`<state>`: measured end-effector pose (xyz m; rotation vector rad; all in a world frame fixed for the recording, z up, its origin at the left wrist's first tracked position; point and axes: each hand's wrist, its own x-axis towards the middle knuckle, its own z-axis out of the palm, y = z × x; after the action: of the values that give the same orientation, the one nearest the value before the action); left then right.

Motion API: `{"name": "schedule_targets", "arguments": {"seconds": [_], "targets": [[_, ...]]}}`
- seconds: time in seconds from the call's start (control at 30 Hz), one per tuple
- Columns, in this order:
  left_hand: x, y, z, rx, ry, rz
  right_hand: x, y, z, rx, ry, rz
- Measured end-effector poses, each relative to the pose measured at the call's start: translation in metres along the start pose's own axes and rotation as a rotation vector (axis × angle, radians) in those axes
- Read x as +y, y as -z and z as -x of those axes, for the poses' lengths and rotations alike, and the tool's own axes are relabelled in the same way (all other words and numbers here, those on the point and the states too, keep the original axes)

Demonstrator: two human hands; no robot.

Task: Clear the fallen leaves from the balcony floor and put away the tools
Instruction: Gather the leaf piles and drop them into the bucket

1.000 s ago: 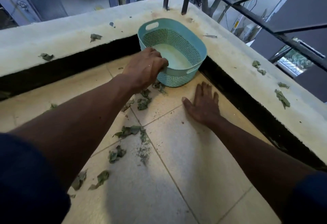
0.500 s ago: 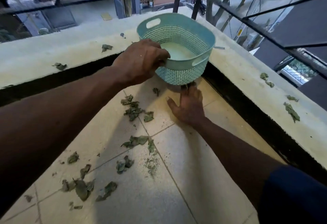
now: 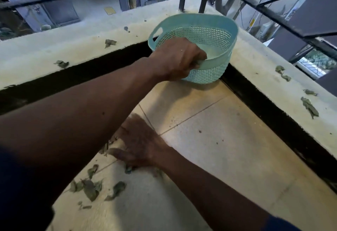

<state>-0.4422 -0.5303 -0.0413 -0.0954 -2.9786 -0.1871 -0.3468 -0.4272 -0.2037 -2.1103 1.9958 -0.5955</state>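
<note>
L hand (image 3: 179, 58) grips teal basket (image 3: 209, 33) rim — R hand (image 3: 140, 143), fingers flat, nearer; leaves (image 3: 91, 188) lie at its 7 o'clock.

perforated matt plastic basket (image 3: 209, 74), smooth glazed floor tiles (image 3: 228, 139), rough concrete ledge (image 3: 73, 48), dry crumpled leaves (image 3: 91, 190)

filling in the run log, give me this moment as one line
left hand grips basket rim, basket tilted in corner | right hand spread flat among floor leaves | ledge leaves not yet collected
</note>
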Motion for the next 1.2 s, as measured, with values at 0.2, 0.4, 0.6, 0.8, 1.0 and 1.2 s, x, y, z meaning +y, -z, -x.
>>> {"name": "schedule_targets", "arguments": {"seconds": [0.2, 0.4, 0.6, 0.8, 1.0, 1.2], "targets": [[0.0, -0.032, 0.027, -0.05, -0.059, -0.157, 0.036, 0.038, 0.097, 0.488, -0.615, -0.022], [0.006, -0.053, 0.079, 0.113, 0.084, -0.03, 0.052, 0.048, 0.143, 0.278, -1.158, 0.064], [0.038, -0.086, 0.236, 0.33, 0.797, 0.248, 0.024, 0.018, 0.084, 0.032, -0.791, 0.164], [0.04, -0.09, 0.372, 0.408, 1.293, 0.145, -0.011, -0.006, 0.032, -0.211, -0.137, 0.049], [0.057, -0.114, 0.436, 0.13, 1.692, -0.002, 0.005, 0.001, 0.013, -0.113, -0.217, 0.077], [0.041, -0.128, 0.326, 0.109, 1.354, 0.128, 0.008, -0.006, 0.013, -0.105, -0.257, 0.129]]}}
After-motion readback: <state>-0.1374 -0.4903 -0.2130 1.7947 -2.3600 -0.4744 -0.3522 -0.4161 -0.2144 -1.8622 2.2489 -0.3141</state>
